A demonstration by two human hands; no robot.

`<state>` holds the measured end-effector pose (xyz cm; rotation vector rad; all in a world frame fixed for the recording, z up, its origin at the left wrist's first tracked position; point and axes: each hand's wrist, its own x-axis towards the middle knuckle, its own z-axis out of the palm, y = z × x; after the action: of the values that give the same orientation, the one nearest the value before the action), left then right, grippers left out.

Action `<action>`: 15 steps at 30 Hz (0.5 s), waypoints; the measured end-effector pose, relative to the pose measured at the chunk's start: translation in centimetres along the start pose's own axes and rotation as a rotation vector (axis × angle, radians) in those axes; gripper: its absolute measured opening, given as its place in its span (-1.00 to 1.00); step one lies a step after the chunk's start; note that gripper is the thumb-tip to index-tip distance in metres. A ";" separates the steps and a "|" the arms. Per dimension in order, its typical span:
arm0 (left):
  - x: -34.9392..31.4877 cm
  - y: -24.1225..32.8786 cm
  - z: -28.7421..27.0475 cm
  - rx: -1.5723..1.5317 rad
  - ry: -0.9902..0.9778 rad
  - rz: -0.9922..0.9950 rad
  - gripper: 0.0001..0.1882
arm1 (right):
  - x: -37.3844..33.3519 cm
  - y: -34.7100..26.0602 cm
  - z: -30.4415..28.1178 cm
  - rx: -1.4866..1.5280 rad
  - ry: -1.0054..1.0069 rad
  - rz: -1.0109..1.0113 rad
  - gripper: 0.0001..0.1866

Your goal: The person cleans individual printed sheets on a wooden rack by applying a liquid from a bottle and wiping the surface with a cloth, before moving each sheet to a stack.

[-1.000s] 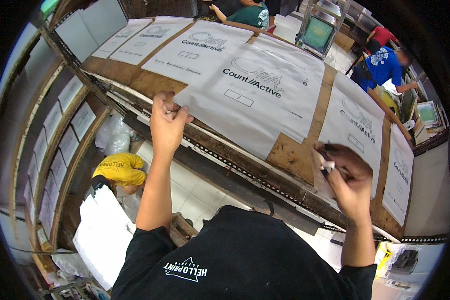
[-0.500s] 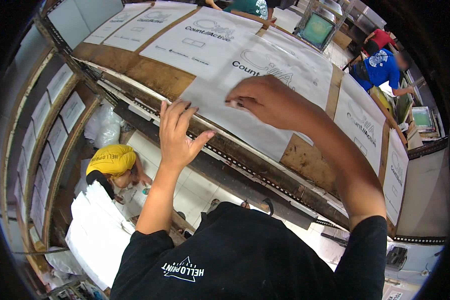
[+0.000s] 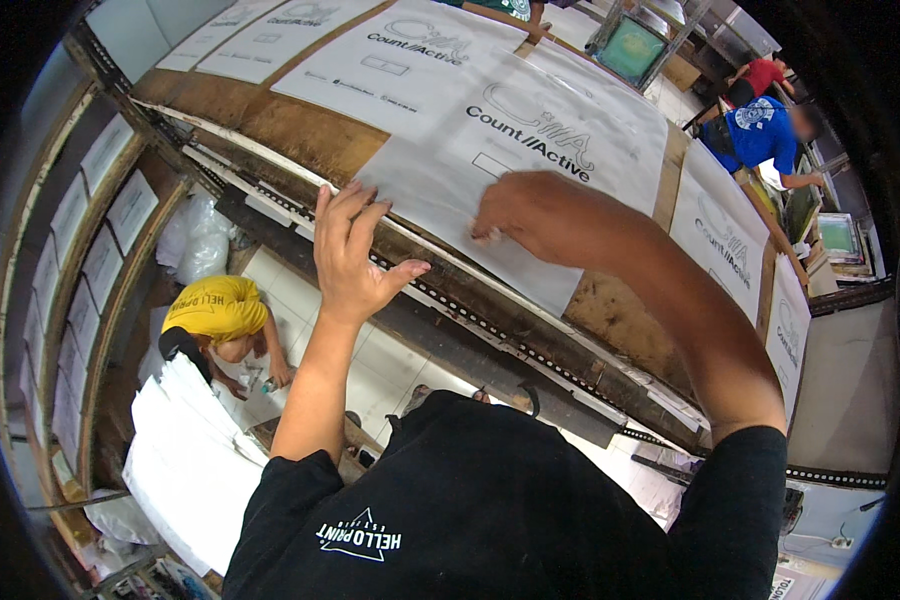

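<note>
The left hand [image 3: 355, 248] is spread wide at the brown table [image 3: 310, 142]'s near edge, the central printed sheet [image 3: 530, 150] is partly covered by the blurred right hand [image 3: 515, 215], whose grip cannot be told, and a green-faced frame [image 3: 630, 48] is seen far right.

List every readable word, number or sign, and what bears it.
I'll describe lettering, not copy it.
White rectangular sheets: bold black lettering, readable; finer lines too small.
Black cloth shirt: white inverted lettering, readable.
Yellow cloth shirt: small dark inverted lettering, readable.
Blue cloth shirt: round white print, too small.
White sign, lower right: cut off.
</note>
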<state>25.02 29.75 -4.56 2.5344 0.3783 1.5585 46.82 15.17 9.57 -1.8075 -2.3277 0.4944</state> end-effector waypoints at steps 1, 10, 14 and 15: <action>0.0 -0.1 0.0 0.004 0.000 0.001 -0.14 | -1.3 0.1 0.1 0.005 0.005 0.003 -0.80; -0.3 -0.3 -0.2 0.019 0.024 -0.007 -0.12 | -6.2 -1.0 -2.1 0.057 -0.120 0.143 -0.81; 0.0 -0.1 0.6 -0.014 0.042 0.001 -0.11 | -1.4 0.3 -2.0 -0.121 0.249 -0.081 -0.81; 0.0 -0.1 0.7 -0.016 0.040 0.002 -0.11 | 0.3 0.4 -1.0 -0.166 0.292 -0.097 -0.80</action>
<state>25.61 29.88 -4.90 2.4961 0.3665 1.6093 47.46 15.67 10.31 -1.6885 -2.2931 0.0209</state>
